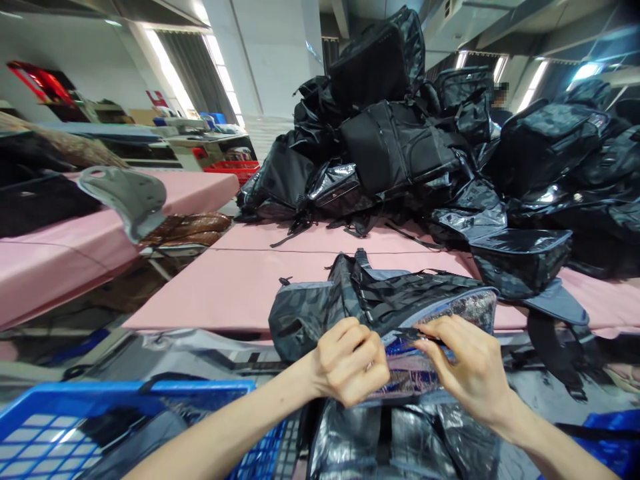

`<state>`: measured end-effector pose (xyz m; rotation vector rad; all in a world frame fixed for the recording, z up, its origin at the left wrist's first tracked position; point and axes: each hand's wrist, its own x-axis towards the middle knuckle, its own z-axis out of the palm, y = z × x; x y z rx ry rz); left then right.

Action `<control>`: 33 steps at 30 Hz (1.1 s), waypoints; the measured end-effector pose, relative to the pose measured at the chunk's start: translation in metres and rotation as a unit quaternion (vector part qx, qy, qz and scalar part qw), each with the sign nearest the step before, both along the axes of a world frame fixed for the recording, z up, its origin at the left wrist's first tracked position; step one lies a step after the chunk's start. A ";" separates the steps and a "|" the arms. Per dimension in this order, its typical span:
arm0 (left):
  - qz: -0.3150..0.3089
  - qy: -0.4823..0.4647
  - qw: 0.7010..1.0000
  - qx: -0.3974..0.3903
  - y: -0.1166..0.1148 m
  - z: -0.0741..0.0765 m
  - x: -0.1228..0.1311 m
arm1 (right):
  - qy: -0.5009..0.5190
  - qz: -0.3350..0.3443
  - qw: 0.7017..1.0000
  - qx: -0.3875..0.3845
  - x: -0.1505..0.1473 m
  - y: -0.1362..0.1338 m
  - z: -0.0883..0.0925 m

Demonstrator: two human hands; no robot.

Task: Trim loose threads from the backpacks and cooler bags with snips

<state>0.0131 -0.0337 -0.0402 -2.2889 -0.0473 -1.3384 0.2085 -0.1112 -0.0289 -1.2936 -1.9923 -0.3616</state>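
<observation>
A dark camouflage backpack (345, 293) lies at the front edge of the pink table (200, 300), its grey-edged opening facing me and showing a shiny lining. My left hand (353, 363) is closed in a fist at the left of that opening; what its fingers hold is hidden. Between the thumb and fingers of my right hand (463, 360) a small black strap piece (407, 333) is pinched, in front of the opening. Below both hands is another bag part with a silvery lining (350, 440).
Black bags (395, 147) are heaped on the back and right of the table. A blue basket (200, 388) holding dark pieces stands at lower left. Farther left are a grey chair (123, 193) and another pink table (200, 190). A person (500, 107) is partly visible behind the bags.
</observation>
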 end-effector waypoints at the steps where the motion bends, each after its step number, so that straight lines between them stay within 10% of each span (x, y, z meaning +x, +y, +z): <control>1: 0.001 0.000 1.000 0.000 0.000 0.000 0.000 | -0.005 -0.003 1.000 0.003 0.000 0.000 0.000; 33: 0.008 -0.027 1.000 -0.014 0.004 -0.008 -0.001 | 0.093 0.036 0.995 -0.029 -0.007 0.001 -0.011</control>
